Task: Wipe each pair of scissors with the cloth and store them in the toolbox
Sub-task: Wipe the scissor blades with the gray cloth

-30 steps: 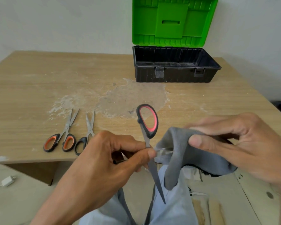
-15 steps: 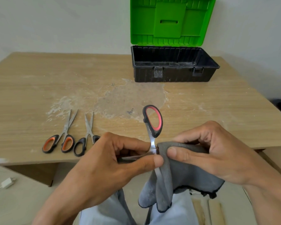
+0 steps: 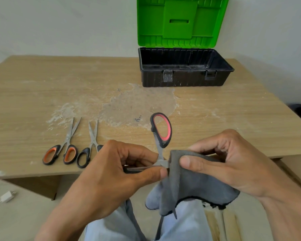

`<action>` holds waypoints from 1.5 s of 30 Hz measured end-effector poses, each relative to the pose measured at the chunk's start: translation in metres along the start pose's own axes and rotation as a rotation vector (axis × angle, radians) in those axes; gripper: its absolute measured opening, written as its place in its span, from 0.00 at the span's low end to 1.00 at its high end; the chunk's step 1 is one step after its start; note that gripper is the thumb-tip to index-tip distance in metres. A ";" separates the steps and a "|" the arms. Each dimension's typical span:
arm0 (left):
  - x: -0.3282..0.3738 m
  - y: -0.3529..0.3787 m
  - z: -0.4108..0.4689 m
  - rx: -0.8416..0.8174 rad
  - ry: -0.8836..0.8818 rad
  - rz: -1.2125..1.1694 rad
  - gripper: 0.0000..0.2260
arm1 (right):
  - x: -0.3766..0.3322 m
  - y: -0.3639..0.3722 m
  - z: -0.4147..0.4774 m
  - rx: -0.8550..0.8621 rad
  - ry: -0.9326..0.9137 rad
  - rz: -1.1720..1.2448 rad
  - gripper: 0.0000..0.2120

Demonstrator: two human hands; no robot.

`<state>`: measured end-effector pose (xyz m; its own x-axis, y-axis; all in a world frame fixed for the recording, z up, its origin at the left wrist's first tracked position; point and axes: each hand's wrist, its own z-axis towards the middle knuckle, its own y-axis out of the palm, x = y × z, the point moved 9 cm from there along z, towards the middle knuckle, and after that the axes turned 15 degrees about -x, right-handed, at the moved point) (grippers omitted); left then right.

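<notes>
1. Right hand: thumb and fingers pinch the grey cloth, which is folded over a blade right beside the left thumb tip.
2. Left hand: thumb and forefinger clamp the red-handled scissors near the pivot. Blades are spread, one loop sticks up past the knuckles, and a tip pokes out under the cloth.
3. My read: first pair, mid-wipe. Pull the cloth from pivot to tip, pinching from the spine side. Lock the pivot so the blades can't swing shut.
4. Left of the left hand, on the table: orange-handled scissors and black-handled scissors, side by side.
5. Well beyond both hands: toolbox, lid up, no scissors visible inside.
</notes>
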<state>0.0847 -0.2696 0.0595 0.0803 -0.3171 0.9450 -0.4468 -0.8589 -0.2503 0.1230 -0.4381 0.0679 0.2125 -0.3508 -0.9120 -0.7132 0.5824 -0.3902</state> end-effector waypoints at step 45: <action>0.005 -0.013 -0.014 0.040 0.034 -0.144 0.02 | -0.002 -0.017 -0.010 0.022 0.041 -0.067 0.11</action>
<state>0.0788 -0.2543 0.0702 0.1105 -0.1767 0.9780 -0.3965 -0.9102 -0.1196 0.1280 -0.4543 0.0774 0.2312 -0.4194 -0.8779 -0.6830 0.5727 -0.4534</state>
